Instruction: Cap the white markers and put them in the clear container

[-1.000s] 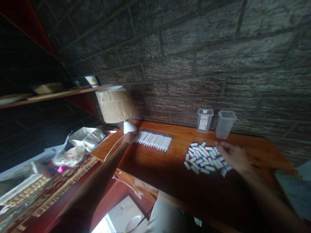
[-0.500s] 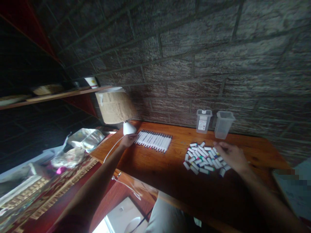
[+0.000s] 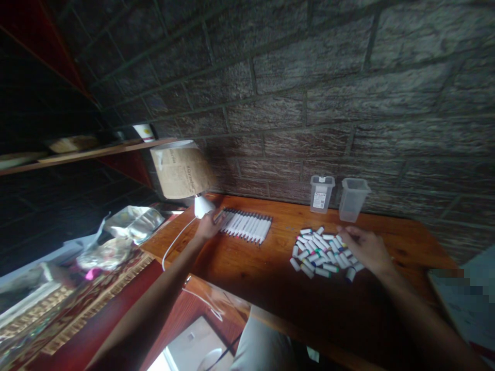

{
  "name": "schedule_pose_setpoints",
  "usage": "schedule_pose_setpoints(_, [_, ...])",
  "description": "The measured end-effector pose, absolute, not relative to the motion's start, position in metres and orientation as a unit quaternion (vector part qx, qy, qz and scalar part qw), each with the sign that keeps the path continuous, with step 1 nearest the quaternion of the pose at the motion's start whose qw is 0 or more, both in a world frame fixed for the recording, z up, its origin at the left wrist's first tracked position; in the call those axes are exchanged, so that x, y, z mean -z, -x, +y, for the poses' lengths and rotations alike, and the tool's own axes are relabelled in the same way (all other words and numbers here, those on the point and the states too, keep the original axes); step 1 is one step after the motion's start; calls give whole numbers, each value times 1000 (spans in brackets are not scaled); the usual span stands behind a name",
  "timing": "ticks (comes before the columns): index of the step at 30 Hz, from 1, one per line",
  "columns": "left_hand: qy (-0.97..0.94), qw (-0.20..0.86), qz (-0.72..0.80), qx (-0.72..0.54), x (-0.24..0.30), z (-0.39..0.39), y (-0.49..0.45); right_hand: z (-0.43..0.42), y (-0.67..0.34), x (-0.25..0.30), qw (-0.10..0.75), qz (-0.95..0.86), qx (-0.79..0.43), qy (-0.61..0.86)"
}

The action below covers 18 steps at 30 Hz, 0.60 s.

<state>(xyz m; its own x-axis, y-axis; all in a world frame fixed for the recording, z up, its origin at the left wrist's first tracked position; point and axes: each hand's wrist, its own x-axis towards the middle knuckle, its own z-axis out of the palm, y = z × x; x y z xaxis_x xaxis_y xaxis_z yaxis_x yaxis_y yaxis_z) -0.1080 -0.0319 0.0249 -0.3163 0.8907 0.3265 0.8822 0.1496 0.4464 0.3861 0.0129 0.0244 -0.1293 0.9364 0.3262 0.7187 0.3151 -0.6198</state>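
White markers [image 3: 247,226] with dark ends lie side by side in a row on the wooden table. At the row's left end my left hand [image 3: 209,226] is closed on the endmost marker [image 3: 220,216], its fingers partly hiding it. Over the right edge of a loose pile of white marker caps [image 3: 323,252], some with coloured ends, is my right hand [image 3: 365,247]. Its fingers are curled together, and what they hold, if anything, is hidden.
Two clear plastic containers [image 3: 322,195] stand at the back of the table [image 3: 255,263], against the brick wall. A lamp [image 3: 183,172] with a white cable stands beyond my left hand. Plastic bags [image 3: 133,222] lie left of the table. A shelf holds a paper cup [image 3: 144,132].
My left hand has shifted slightly right and down, over the row's left end. The right hand stays beside the caps. The whole view has moved slightly.
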Motion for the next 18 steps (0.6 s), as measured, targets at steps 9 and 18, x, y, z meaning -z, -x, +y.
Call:
schedule_pose_setpoints(9, [-777, 6, 594, -210, -30, -24, -12, 13, -386, -24, 354, -732, -153, 562])
schedule_pose_setpoints(18, [-762, -17, 610, -217, -27, -8, -58, 16, -385, -27, 359, -748, -161, 534])
